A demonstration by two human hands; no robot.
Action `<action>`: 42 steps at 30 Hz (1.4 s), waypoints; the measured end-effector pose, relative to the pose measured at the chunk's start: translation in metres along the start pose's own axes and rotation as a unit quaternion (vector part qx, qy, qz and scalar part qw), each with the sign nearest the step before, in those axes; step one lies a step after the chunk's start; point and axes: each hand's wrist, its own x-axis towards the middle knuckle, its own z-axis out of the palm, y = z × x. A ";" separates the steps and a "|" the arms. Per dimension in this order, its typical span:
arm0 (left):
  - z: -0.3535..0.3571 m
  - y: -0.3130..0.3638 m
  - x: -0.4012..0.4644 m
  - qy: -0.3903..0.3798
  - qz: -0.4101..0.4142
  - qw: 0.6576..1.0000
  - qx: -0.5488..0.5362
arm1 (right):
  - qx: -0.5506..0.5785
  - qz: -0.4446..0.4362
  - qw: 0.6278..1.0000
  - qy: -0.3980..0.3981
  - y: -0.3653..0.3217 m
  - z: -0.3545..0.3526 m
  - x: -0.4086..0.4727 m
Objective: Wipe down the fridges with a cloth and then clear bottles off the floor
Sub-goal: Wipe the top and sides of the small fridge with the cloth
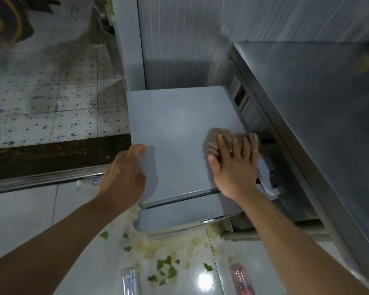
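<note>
Right hand [234, 167] flat on brown cloth [216, 141], fingers straight, pressing it onto top of small grey fridge [175, 128] near the right edge. Left hand [124, 173] curled over the fridge's left edge, a steadying grip. Three bottles on the floor: one [130, 279] bottom centre, a pinkish one [242, 279] to its right, another [88, 181] just behind the left hand. Leaf scraps [166, 268] and wet residue between them. Likely risks: cloth slipping into the gap beside the steel bench [320, 107]; slipping on residue or a loose bottle.
</note>
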 end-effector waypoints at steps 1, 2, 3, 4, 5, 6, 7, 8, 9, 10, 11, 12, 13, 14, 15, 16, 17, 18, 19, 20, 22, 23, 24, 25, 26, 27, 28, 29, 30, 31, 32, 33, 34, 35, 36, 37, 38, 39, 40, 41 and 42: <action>0.000 -0.001 -0.002 0.000 -0.003 1.000 -0.007 | 0.001 -0.031 0.999 0.019 -0.011 0.002 -0.021; 0.000 -0.003 -0.003 -0.002 -0.005 1.000 -0.013 | 0.008 -0.059 0.998 0.030 -0.021 0.006 -0.043; 0.000 -0.004 -0.004 -0.006 -0.006 1.000 -0.016 | 0.018 -0.082 0.996 0.027 -0.030 0.010 -0.063; 0.000 -0.005 -0.005 -0.013 -0.006 1.000 -0.018 | 0.030 -0.093 0.995 0.018 -0.038 0.012 -0.077; -0.001 -0.006 -0.005 -0.019 -0.003 1.000 -0.024 | 0.039 -0.098 0.994 0.006 -0.045 0.013 -0.084; -0.002 -0.008 -0.004 -0.024 0.002 0.999 -0.034 | 0.045 -0.102 0.994 -0.002 -0.050 0.013 -0.083; -0.003 -0.009 -0.003 -0.027 0.005 0.999 -0.046 | 0.049 -0.106 0.993 -0.006 -0.055 0.010 -0.073; -0.005 -0.010 -0.002 -0.027 0.004 0.998 -0.058 | 0.056 -0.108 0.992 -0.011 -0.060 0.005 -0.057; -0.007 -0.012 -0.001 -0.021 0.003 0.997 -0.071 | 0.059 -0.109 0.992 -0.014 -0.064 0.001 -0.037; -0.009 -0.014 -0.001 -0.010 0.004 0.996 -0.085 | 0.058 -0.102 0.993 -0.023 -0.069 -0.002 -0.013; -0.010 -0.016 -0.001 -0.002 0.004 0.996 -0.095 | 0.053 -0.090 0.994 -0.034 -0.073 -0.004 0.012; -0.012 -0.018 -0.002 0.002 0.002 0.995 -0.100 | 0.048 -0.076 0.995 -0.047 -0.079 -0.005 0.034; -0.014 -0.020 -0.004 0.003 -0.002 0.995 -0.102 | 0.045 -0.066 0.995 -0.062 -0.087 -0.006 0.053; -0.015 -0.023 -0.006 0.001 -0.007 0.995 -0.104 | 0.046 -0.059 0.994 -0.076 -0.094 -0.007 0.065; -0.017 -0.026 -0.008 -0.002 -0.014 0.994 -0.107 | 0.050 -0.057 0.993 -0.087 -0.101 -0.007 0.072; -0.019 -0.030 -0.011 -0.004 -0.023 0.993 -0.114 | 0.052 -0.060 0.992 -0.094 -0.106 -0.007 0.072; -0.020 -0.033 -0.014 -0.004 -0.031 0.992 -0.121 | 0.048 -0.074 0.992 -0.095 -0.111 -0.006 0.067; -0.021 -0.037 -0.016 -0.003 -0.039 0.991 -0.128 | 0.038 -0.098 0.991 -0.087 -0.115 -0.005 0.056; -0.023 -0.041 -0.018 -0.003 -0.046 0.990 -0.131 | 0.031 -0.129 0.989 -0.067 -0.119 -0.004 0.041; -0.024 -0.045 -0.021 -0.002 -0.052 0.990 -0.133 | 0.033 -0.159 0.986 -0.046 -0.123 -0.003 0.023; -0.026 -0.053 -0.025 -0.001 -0.059 0.989 -0.134 | 0.053 -0.193 0.980 -0.014 -0.128 -0.001 -0.015; -0.027 -0.055 -0.028 -0.001 -0.064 0.989 -0.134 | 0.061 -0.204 0.977 -0.010 -0.130 0.002 -0.032; -0.028 -0.057 -0.030 -0.003 -0.069 0.989 -0.134 | 0.066 -0.210 0.975 -0.012 -0.133 0.004 -0.047; -0.029 -0.059 -0.032 -0.006 -0.073 0.988 -0.134 | 0.067 -0.211 0.975 -0.018 -0.136 0.007 -0.056; -0.031 -0.060 -0.033 -0.008 -0.074 0.988 -0.134 | 0.061 -0.210 0.975 -0.022 -0.138 0.008 -0.060; -0.033 -0.061 -0.035 -0.009 -0.072 0.988 -0.133 | 0.056 -0.210 0.976 -0.018 -0.141 0.007 -0.057; -0.035 -0.061 -0.036 -0.009 -0.068 0.989 -0.132 | 0.051 -0.205 0.977 -0.009 -0.145 0.006 -0.048; -0.037 -0.060 -0.037 -0.010 -0.061 0.990 -0.129 | 0.048 -0.197 0.979 -0.007 -0.151 0.002 -0.034; -0.038 -0.059 -0.038 -0.012 -0.055 0.991 -0.125 | 0.045 -0.183 0.982 -0.017 -0.156 -0.001 -0.017; -0.040 -0.058 -0.039 -0.014 -0.050 0.991 -0.122 | 0.042 -0.169 0.984 -0.038 -0.162 -0.003 0.000; -0.040 -0.057 -0.039 -0.015 -0.046 0.992 -0.120 | 0.042 -0.158 0.985 -0.055 -0.166 -0.005 0.013; -0.040 -0.055 -0.039 -0.016 -0.042 0.992 -0.118 | 0.047 -0.153 0.985 -0.066 -0.168 -0.006 0.020; -0.039 -0.052 -0.039 -0.015 -0.038 0.992 -0.117 | 0.055 -0.158 0.984 -0.069 -0.166 -0.006 0.018; -0.038 -0.049 -0.039 -0.014 -0.035 0.993 -0.116 | 0.064 -0.167 0.982 -0.061 -0.161 -0.005 0.008; -0.037 -0.046 -0.038 -0.011 -0.030 0.993 -0.117 | 0.072 -0.182 0.980 -0.042 -0.154 -0.003 -0.009; -0.035 -0.043 -0.038 -0.008 -0.025 0.992 -0.120 | 0.085 -0.199 0.976 -0.018 -0.147 -0.002 -0.031; -0.033 -0.039 -0.038 -0.002 -0.018 0.992 -0.124 | 0.100 -0.213 0.972 -0.001 -0.139 -0.001 -0.054; -0.031 -0.035 -0.038 0.005 -0.012 0.992 -0.126 | 0.110 -0.225 0.968 0.009 -0.130 0.001 -0.073; -0.028 -0.032 -0.038 0.014 -0.005 0.992 -0.127 | 0.117 -0.228 0.967 0.011 -0.119 0.003 -0.086; -0.026 -0.028 -0.039 0.021 0.001 0.991 -0.129 | 0.117 -0.223 0.968 0.012 -0.107 0.005 -0.091; -0.023 -0.025 -0.040 0.026 0.008 0.991 -0.131 | 0.112 -0.206 0.972 0.017 -0.092 0.004 -0.089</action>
